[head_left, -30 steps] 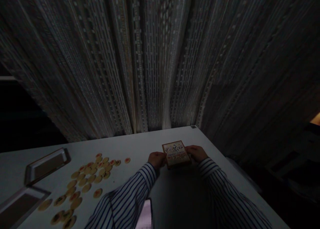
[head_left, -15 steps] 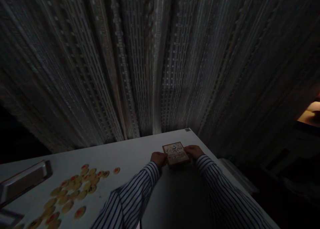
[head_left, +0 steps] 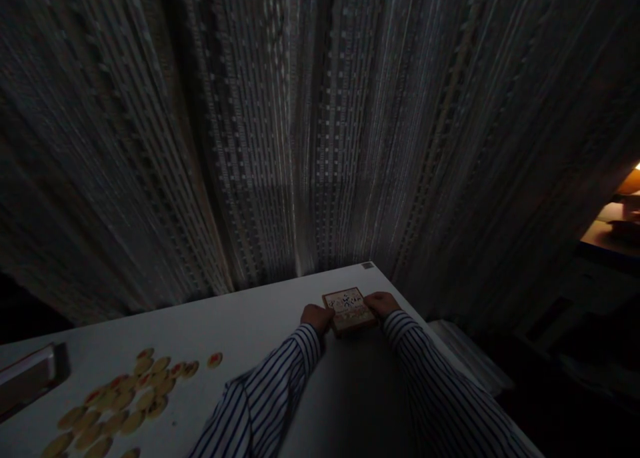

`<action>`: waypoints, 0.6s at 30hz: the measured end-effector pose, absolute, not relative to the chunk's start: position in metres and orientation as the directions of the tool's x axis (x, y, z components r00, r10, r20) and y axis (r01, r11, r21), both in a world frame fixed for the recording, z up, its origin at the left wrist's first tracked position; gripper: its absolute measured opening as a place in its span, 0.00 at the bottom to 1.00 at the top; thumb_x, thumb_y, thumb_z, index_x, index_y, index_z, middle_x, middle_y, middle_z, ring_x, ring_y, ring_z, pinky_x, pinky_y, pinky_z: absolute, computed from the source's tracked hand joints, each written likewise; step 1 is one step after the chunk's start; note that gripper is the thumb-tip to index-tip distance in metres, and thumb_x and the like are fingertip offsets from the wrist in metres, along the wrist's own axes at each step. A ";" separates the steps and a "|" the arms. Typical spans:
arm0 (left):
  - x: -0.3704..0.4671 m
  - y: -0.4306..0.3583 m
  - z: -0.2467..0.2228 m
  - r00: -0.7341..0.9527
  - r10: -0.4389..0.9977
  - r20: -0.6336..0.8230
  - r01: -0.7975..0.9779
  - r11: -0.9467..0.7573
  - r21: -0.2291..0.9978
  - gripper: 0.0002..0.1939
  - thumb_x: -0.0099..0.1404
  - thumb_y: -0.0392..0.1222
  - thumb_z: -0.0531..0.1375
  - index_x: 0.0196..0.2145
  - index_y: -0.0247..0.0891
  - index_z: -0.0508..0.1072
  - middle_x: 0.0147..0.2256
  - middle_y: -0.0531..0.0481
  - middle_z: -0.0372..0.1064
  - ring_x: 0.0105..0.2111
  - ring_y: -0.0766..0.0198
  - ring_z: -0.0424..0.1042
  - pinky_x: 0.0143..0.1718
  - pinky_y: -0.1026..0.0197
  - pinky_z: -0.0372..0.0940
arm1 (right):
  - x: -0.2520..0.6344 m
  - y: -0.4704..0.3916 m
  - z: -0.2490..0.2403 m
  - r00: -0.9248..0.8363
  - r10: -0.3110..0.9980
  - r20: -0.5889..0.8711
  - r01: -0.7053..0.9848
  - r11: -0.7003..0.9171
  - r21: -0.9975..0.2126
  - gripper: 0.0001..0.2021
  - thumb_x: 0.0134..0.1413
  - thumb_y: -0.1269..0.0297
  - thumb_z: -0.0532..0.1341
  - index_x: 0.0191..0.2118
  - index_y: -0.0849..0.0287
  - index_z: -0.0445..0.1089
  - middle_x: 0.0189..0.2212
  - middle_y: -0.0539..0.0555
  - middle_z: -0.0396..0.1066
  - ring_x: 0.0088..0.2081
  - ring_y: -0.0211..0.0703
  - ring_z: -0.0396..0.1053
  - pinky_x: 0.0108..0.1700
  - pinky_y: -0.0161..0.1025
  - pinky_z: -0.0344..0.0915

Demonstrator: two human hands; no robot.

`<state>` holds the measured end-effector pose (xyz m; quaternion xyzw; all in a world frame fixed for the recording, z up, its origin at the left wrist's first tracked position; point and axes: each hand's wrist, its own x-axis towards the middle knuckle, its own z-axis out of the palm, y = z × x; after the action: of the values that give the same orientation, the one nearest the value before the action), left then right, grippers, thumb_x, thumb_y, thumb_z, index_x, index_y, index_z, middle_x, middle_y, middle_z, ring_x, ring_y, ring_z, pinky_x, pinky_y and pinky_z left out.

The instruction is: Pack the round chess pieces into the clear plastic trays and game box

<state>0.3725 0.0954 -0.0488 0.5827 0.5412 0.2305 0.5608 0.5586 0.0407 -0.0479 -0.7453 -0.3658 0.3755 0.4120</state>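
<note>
Two hands, the left (head_left: 317, 317) and the right (head_left: 383, 304), grip a small printed box (head_left: 349, 309) by its sides, near the far corner of a white table (head_left: 260, 311). Round pieces (head_left: 120, 398) lie scattered to the left; patterned curtains (head_left: 300, 125) hang behind, and a warm glow (head_left: 631, 181) lights the dim room's right.

And here we are in what looks like a room in a home, very dimly lit, with a long patterned curtain (head_left: 300, 111) falling in folds right behind a plain white worktop (head_left: 250, 311), and round game pieces (head_left: 120, 391), some with red markings, scattered loose across its left side. Over at the far right, a warm orange glow from what seems to be a lamp (head_left: 631, 181) lights up a second surface (head_left: 607, 237), its small objects too dark to make out, and it all reads as a living space, though which room, I can't tell.
</note>
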 end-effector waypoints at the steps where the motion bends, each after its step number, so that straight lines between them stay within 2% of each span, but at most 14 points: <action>1: 0.374 0.096 -0.047 0.309 0.879 -0.363 0.418 0.217 0.882 0.16 0.61 0.43 0.54 0.46 0.34 0.64 0.45 0.44 0.62 0.41 0.59 0.66 0.39 0.52 0.64 | 0.559 0.041 -0.047 0.457 0.852 -0.258 0.247 -0.399 -0.883 0.15 0.54 0.61 0.55 0.47 0.60 0.62 0.47 0.55 0.62 0.42 0.44 0.64 0.40 0.44 0.65; 5: 0.377 0.099 -0.042 0.306 0.864 -0.401 0.539 0.190 0.821 0.15 0.61 0.43 0.54 0.45 0.33 0.65 0.43 0.44 0.64 0.40 0.60 0.67 0.38 0.54 0.65 | 0.558 0.043 -0.042 0.482 0.835 -0.265 0.297 -0.441 -0.847 0.15 0.54 0.62 0.55 0.47 0.60 0.63 0.46 0.55 0.62 0.42 0.43 0.64 0.40 0.44 0.65; 8: 0.378 0.101 -0.038 0.297 0.870 -0.393 0.601 0.149 0.785 0.14 0.57 0.44 0.58 0.35 0.29 0.70 0.33 0.44 0.70 0.33 0.60 0.70 0.32 0.61 0.65 | 0.557 0.045 -0.040 0.499 0.822 -0.273 0.335 -0.474 -0.814 0.14 0.54 0.62 0.55 0.47 0.60 0.62 0.46 0.55 0.62 0.42 0.43 0.64 0.40 0.44 0.64; 10: 0.379 0.103 -0.036 0.295 0.877 -0.379 0.635 0.117 0.764 0.13 0.54 0.44 0.60 0.29 0.28 0.71 0.24 0.45 0.71 0.28 0.61 0.72 0.26 0.65 0.63 | 0.557 0.047 -0.040 0.508 0.815 -0.278 0.358 -0.494 -0.792 0.15 0.54 0.61 0.55 0.47 0.60 0.62 0.46 0.55 0.63 0.42 0.43 0.64 0.41 0.45 0.64; 12: 0.379 0.104 -0.033 0.297 0.882 -0.365 0.667 0.082 0.740 0.12 0.52 0.44 0.61 0.27 0.29 0.71 0.20 0.47 0.70 0.24 0.63 0.71 0.22 0.67 0.61 | 0.558 0.049 -0.040 0.516 0.810 -0.279 0.381 -0.508 -0.773 0.15 0.54 0.61 0.55 0.47 0.61 0.62 0.46 0.55 0.63 0.42 0.43 0.64 0.41 0.45 0.64; 18: 0.378 0.108 -0.021 0.325 0.885 -0.334 0.756 -0.032 0.654 0.14 0.50 0.46 0.61 0.28 0.30 0.73 0.25 0.45 0.73 0.26 0.64 0.72 0.21 0.69 0.60 | 0.559 0.052 -0.043 0.522 0.810 -0.268 0.435 -0.523 -0.733 0.15 0.55 0.61 0.54 0.47 0.60 0.62 0.46 0.55 0.63 0.42 0.43 0.64 0.41 0.45 0.64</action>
<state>0.3785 0.1075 -0.0214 0.7135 0.5749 0.0820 0.3921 0.5590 0.0517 -0.0433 -0.8169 -0.3809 0.3066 0.3058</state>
